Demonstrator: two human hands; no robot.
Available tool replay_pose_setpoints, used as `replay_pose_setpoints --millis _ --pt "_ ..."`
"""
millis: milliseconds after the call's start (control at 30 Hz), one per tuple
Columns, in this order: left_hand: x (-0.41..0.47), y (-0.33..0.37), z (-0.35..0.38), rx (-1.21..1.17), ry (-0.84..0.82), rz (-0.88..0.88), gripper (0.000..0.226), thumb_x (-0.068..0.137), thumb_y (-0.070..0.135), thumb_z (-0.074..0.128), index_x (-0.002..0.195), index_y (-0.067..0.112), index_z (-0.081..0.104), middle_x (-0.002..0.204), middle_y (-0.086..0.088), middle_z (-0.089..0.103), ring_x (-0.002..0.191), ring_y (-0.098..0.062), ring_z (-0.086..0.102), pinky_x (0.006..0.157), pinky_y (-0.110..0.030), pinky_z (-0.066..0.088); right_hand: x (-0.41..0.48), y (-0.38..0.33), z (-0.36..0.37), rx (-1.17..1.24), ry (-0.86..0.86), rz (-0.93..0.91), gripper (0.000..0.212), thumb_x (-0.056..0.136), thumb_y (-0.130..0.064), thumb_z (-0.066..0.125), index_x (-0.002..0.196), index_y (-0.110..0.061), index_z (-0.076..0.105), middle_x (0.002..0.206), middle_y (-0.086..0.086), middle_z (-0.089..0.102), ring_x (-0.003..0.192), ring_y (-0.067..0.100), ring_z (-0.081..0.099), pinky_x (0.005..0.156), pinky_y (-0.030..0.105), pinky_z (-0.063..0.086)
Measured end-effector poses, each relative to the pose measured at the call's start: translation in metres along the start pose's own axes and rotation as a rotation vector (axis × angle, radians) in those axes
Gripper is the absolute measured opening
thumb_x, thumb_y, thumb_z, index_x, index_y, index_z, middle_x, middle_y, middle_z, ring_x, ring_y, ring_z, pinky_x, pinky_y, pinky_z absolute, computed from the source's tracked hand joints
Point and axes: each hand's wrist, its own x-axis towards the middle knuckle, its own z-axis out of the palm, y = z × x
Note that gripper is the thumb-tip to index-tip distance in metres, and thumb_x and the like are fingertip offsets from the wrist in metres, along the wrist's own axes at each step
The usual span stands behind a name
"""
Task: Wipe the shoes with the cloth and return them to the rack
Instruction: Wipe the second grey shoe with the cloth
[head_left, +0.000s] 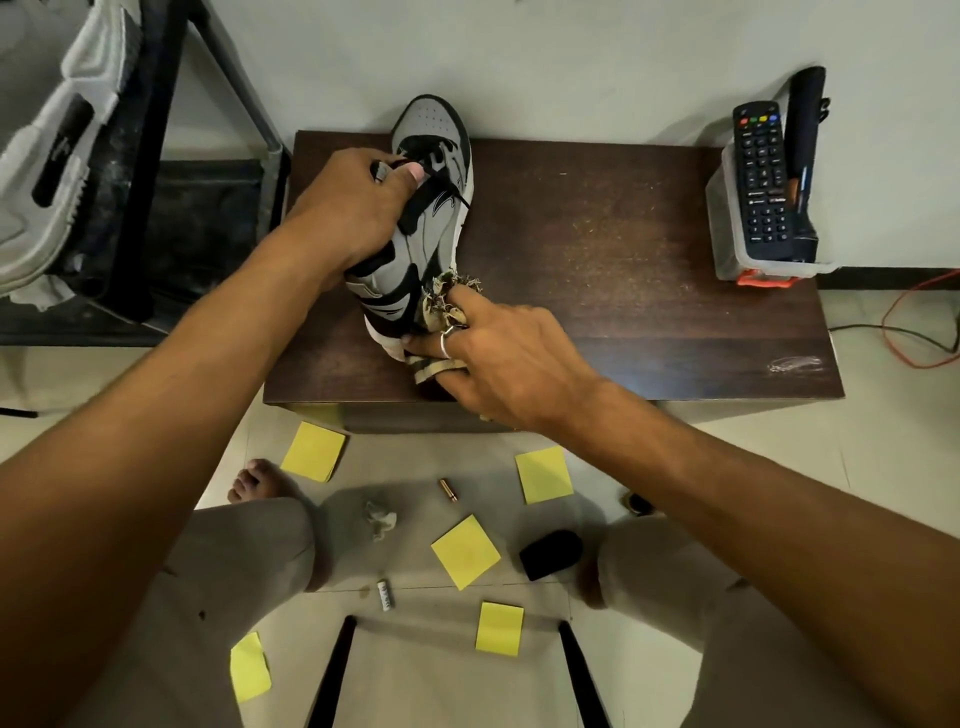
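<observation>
Dark wood makes up the low worktop (649, 249), the largest thing in view, set against a pale wall. To its left stands the rack (150, 156), a black metal frame with a white-soled second shoe (57, 156) already lying on it.

On the left part of the worktop sits the grey and black shoe (436, 218), toe pointing at the wall and reaching just past the far edge, heel towards the person. It seems tipped slightly, with its white sole edge facing right.

The left hand (343, 208) grips the shoe at the opening, thumb curled over the laces, steadying it. The right hand (514, 358) holds the bunched, frayed cloth (441, 306), its fingers (483, 306) pinching the fabric and pressing it against the heel side of the shoe.

Wiping is the step in hand, and it looks to be at the back of the shoe. The next move probably calls for drawing the cloth forward along the side towards the toe, or turning the shoe to reach the hidden face, while the left hand keeps a firm hold. Only after that would the shoe go to the rack.

A clear box (727, 249) with a remote (761, 182) stands at the right edge, well apart, and yellow sticky notes (465, 551) litter the floor (415, 467).
</observation>
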Motion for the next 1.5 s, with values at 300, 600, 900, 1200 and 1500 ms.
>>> replay_pose_setpoints --millis 300,600,900,1200,1500 --pt "0.001 0.003 0.002 0.019 -0.007 0.004 0.040 0.102 0.051 0.052 0.132 0.028 0.066 0.119 0.005 0.069 0.107 -0.015 0.063 0.086 -0.028 0.043 0.003 0.023 -0.005 0.601 0.423 0.147 0.044 0.090 -0.014 0.066 0.134 -0.019 0.066 0.128 0.005 0.057 0.105 0.016 0.063 0.088 0.030 0.057" --pt "0.003 0.001 0.006 0.029 0.006 -0.018 0.046 0.099 0.056 0.052 0.135 0.030 0.063 0.132 -0.001 0.067 0.120 -0.021 0.062 0.103 -0.036 0.047 0.016 0.017 0.003 0.832 0.139 0.395 0.022 0.091 -0.017 0.063 0.107 -0.020 0.079 0.107 -0.006 0.064 0.094 0.008 0.063 0.084 0.026 0.053" --pt "0.004 0.003 0.007 0.045 0.023 -0.028 0.045 0.100 0.057 0.051 0.134 0.031 0.064 0.131 0.000 0.066 0.118 -0.023 0.061 0.092 -0.032 0.043 0.021 0.030 -0.005 0.932 0.226 0.451 0.019 0.093 -0.014 0.061 0.098 -0.021 0.078 0.089 -0.005 0.069 0.072 0.002 0.064 0.065 0.022 0.051" --pt "0.007 -0.004 -0.002 -0.036 0.002 -0.038 0.038 0.104 0.049 0.050 0.131 0.028 0.066 0.113 0.005 0.066 0.103 -0.015 0.061 0.086 -0.026 0.040 0.018 0.018 -0.011 1.078 -0.016 0.399 0.025 0.090 -0.007 0.062 0.065 -0.009 0.066 0.057 -0.001 0.057 0.049 0.014 0.050 0.051 0.030 0.041" --pt "0.007 -0.005 -0.002 -0.036 0.018 -0.051 0.039 0.104 0.051 0.049 0.131 0.030 0.066 0.117 0.006 0.066 0.108 -0.015 0.059 0.087 -0.028 0.039 0.050 0.017 -0.009 1.030 0.153 0.412 0.021 0.093 -0.010 0.060 0.084 -0.023 0.073 0.074 -0.011 0.061 0.061 -0.002 0.054 0.059 0.013 0.040"
